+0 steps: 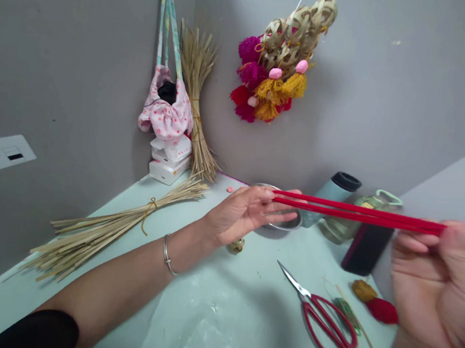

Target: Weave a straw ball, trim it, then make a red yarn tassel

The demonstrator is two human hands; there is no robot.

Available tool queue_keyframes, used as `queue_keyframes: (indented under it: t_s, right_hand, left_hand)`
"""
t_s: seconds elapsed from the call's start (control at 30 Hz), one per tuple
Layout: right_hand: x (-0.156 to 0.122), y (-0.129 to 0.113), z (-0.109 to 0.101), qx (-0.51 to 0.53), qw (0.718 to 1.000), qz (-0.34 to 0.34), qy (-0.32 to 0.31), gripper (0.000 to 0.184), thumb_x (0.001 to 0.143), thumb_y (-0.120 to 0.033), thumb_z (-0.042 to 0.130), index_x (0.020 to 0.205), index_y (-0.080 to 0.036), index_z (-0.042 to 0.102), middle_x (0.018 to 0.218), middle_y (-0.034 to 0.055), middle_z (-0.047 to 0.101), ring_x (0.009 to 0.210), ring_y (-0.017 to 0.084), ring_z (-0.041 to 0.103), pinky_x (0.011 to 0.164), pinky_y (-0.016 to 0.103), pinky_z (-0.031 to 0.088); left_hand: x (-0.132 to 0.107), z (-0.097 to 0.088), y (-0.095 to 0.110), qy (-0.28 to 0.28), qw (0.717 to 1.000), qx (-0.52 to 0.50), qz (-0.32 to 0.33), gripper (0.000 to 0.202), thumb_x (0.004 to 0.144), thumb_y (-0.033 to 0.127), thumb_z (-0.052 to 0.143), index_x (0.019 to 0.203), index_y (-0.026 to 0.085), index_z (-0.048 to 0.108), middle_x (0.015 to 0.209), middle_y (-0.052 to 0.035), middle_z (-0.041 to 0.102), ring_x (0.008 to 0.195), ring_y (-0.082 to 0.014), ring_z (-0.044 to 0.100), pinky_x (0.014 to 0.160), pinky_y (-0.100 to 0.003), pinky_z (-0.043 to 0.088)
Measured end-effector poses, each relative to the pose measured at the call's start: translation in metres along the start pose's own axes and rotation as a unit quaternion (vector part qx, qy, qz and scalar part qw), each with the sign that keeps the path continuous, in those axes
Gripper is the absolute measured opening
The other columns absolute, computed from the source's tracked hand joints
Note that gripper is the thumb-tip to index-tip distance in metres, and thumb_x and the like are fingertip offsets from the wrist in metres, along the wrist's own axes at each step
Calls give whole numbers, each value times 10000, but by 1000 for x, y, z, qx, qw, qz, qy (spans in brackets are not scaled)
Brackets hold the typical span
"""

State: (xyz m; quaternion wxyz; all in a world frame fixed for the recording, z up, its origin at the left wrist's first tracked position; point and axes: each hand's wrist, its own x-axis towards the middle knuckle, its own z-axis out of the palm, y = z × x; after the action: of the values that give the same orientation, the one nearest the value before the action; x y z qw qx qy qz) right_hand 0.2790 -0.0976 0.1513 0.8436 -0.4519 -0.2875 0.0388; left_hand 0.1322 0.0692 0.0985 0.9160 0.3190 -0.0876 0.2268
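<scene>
Doubled strands of red yarn [355, 213] stretch taut across the air between my two hands. My left hand [245, 206] pinches one end between thumb and index finger, its other fingers extended. At the right edge, my right hand [440, 273] is closed on the other end, and a short tip sticks out past its fingers. Below the yarn, scissors with red handles [320, 323] lie on the table, blades pointing up and left. A small woven ball [236, 245] sits on the table just under my left hand, partly hidden by it.
Bundled dry strips [115, 233] lie at the left, and another bundle [199, 102] leans in the corner. A metal bowl [277, 224], a blue tumbler [332, 192], a green bottle [338, 226] and a dark phone-like slab [366, 248] stand behind. Yarn balls [381, 309] lie right. Woven tasselled ornaments [287, 51] hang above.
</scene>
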Motion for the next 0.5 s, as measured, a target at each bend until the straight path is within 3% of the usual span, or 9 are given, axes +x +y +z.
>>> queue_keyframes:
  t_s: [0.1,0.2,0.33,0.5]
  right_hand:
    - [-7,3,10,21,999,23,-9,183,639,-105,862,741,-126,712,729,-19,580,635,67,555,524,133,520]
    - [-13,8,18,6,999,45,-11,174,658,-151,859,745,-119,712,759,-4,590,634,71,547,513,139,517]
    - [-19,13,25,-8,996,78,-46,171,681,-179,851,764,-116,715,745,8,620,623,72,557,537,141,516]
    - [-25,12,25,-52,992,80,-81,144,693,-213,844,756,-140,736,738,13,673,587,80,595,567,167,541]
  left_hand:
    - [-3,10,6,26,999,-28,31,93,814,160,569,748,154,634,1102,-70,711,1191,-262,612,1045,-445,446]
    - [-8,20,13,48,996,-26,67,160,861,185,528,731,165,620,958,-21,702,1161,-248,629,1014,-427,473]
    - [-13,28,18,50,995,-18,80,218,914,188,501,735,154,620,783,8,620,843,-116,662,919,-308,511]
    - [-12,25,15,35,994,40,95,162,907,170,539,801,133,655,881,-4,624,568,-21,431,642,-189,461]
